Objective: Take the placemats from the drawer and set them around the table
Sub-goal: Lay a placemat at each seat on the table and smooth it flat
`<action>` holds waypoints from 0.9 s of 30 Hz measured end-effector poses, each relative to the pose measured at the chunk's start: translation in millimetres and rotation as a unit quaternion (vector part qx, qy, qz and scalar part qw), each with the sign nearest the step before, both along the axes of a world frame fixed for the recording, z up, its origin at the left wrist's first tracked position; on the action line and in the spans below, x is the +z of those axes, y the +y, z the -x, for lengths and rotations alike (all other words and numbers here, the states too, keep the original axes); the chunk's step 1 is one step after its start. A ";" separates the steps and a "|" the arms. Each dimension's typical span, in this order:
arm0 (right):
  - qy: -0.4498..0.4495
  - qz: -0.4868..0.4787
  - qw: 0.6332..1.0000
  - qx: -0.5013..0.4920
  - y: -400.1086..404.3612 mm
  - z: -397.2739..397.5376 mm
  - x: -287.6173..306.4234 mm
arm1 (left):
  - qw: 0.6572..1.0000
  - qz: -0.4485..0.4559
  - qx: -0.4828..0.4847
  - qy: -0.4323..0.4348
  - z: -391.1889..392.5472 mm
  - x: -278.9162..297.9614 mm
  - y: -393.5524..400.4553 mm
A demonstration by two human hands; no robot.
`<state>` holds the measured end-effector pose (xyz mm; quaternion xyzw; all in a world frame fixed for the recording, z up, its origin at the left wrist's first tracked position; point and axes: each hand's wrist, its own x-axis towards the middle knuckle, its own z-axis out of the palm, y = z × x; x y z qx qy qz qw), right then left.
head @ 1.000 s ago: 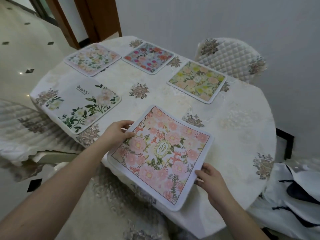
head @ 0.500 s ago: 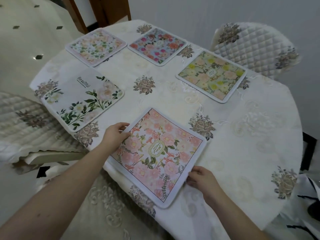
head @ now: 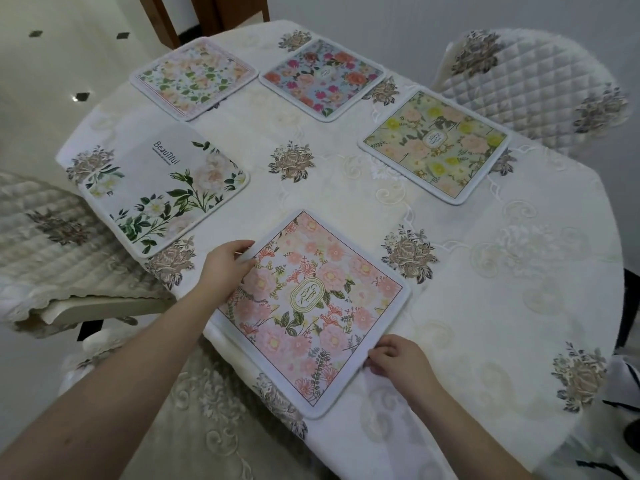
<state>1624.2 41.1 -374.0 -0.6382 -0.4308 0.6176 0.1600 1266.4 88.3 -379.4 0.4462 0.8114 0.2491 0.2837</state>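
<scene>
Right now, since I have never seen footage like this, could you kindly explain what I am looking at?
There is no machine here: a person wears a camera on the head, looking down at their own two bare hands. The table has a cream embroidered cloth. Five flowered placemats lie on it. The left hand and right hand hold opposite edges of the nearest one, the pink placemat, at the table's near edge. The other four are the white "Beautiful" mat, a pale peach mat, a blue mat and a yellow-green mat. Quilted chairs stand around.
</scene>
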 end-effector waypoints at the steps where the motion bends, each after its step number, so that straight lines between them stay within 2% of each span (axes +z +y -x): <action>1: -0.004 -0.006 1.000 0.008 0.6 0.6 -0.5 | 1.000 0.000 0.001 0.004 0.6 0.7 0.1; 5: -0.033 -0.031 0.998 0.051 3.9 1.6 -2.4 | 1.000 0.007 0.000 0.024 3.3 2.2 -1.5; 11: -0.136 -0.065 0.978 0.146 18.3 -4.2 5.7 | 0.999 -0.006 -0.004 0.040 3.2 -0.2 -7.9; 12: -0.167 -0.068 0.967 0.179 23.8 -4.4 9.3 | 0.998 -0.020 -0.005 0.056 2.9 -0.3 -10.1; 14: -0.266 -0.095 0.921 0.267 38.1 -2.4 15.3 | 0.994 -0.052 -0.006 0.097 1.2 0.1 -14.9; 16: -0.325 -0.152 0.887 0.291 52.1 6.4 20.5 | 0.989 -0.075 0.002 0.124 -3.9 0.8 -19.7; 20: -0.224 -0.256 0.896 0.287 71.4 54.2 25.3 | 0.985 -0.078 -0.002 0.157 -23.1 -2.2 -28.2; 23: -0.165 -0.337 0.861 0.344 84.0 108.0 17.5 | 0.984 -0.057 0.012 0.171 -37.2 -9.9 -30.7; 27: -0.137 -0.401 0.803 0.418 98.4 179.1 -2.3 | 0.970 0.028 0.036 0.237 -64.4 -29.8 -39.3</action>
